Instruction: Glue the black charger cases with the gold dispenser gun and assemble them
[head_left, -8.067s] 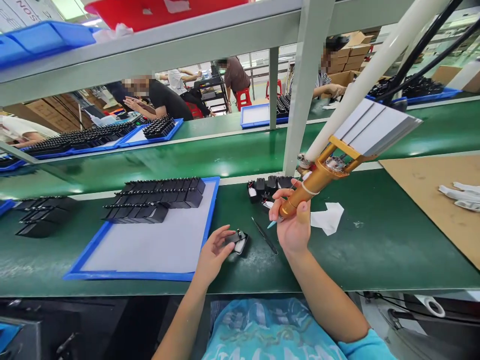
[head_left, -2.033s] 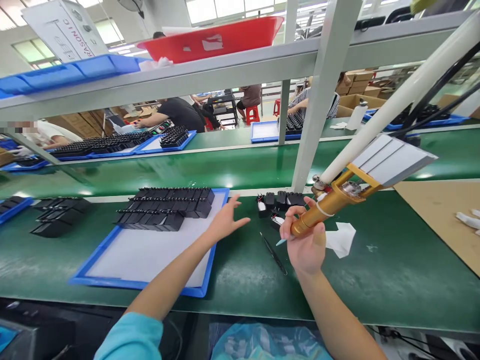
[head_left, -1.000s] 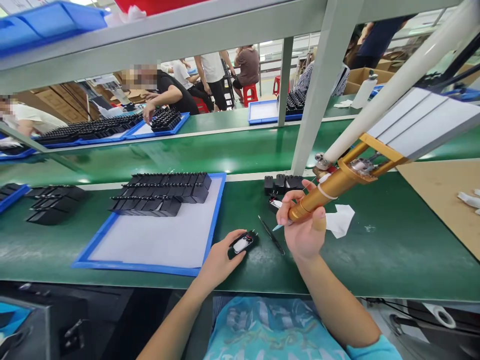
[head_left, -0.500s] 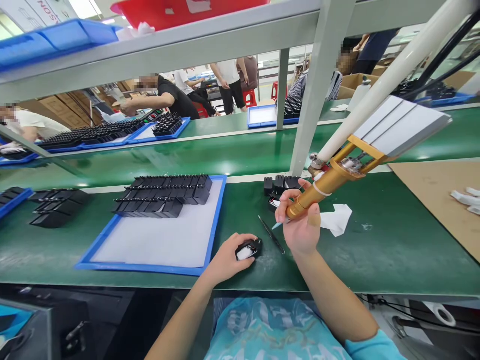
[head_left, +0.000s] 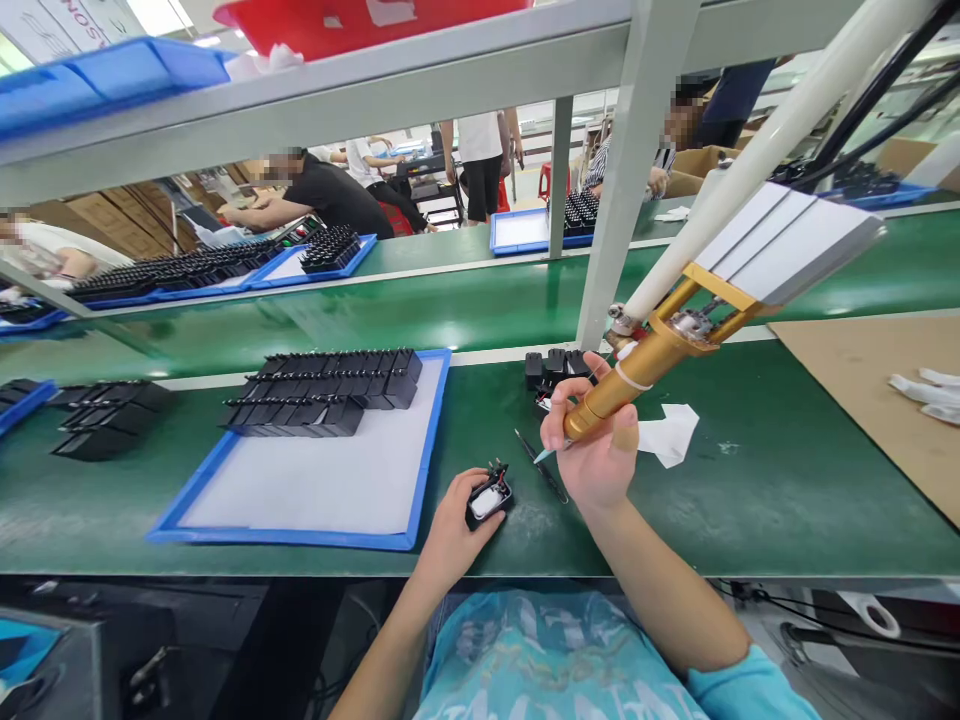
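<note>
My left hand (head_left: 450, 530) is closed round a small open black plastic case (head_left: 491, 500), low over the green bench. Inside the case lies a white part, with red wires and metal pins at its far end. My right hand (head_left: 596, 470) grips a gold-coloured glue dispenser (head_left: 626, 385), slanted down to the left. Its pale blue needle tip (head_left: 542, 456) points toward the case but stays apart from it. Black tweezers (head_left: 555, 487) lie on the bench just under the needle. Behind my right fingers sit several more black cases (head_left: 555, 367), partly hidden.
Rows of black cases (head_left: 322, 390) fill the far part of a blue-rimmed tray (head_left: 300, 541) at left. White paper (head_left: 670, 435) lies right of my right hand; cardboard (head_left: 862, 390) with white gloves (head_left: 930, 395) is farther right. A metal shelf post (head_left: 607, 200) rises behind. Other people work beyond.
My left hand has turned the case so its open side, wires and pins show. The dispenser in my right hand has shifted slightly left, its needle a little lower. Background people have moved.
</note>
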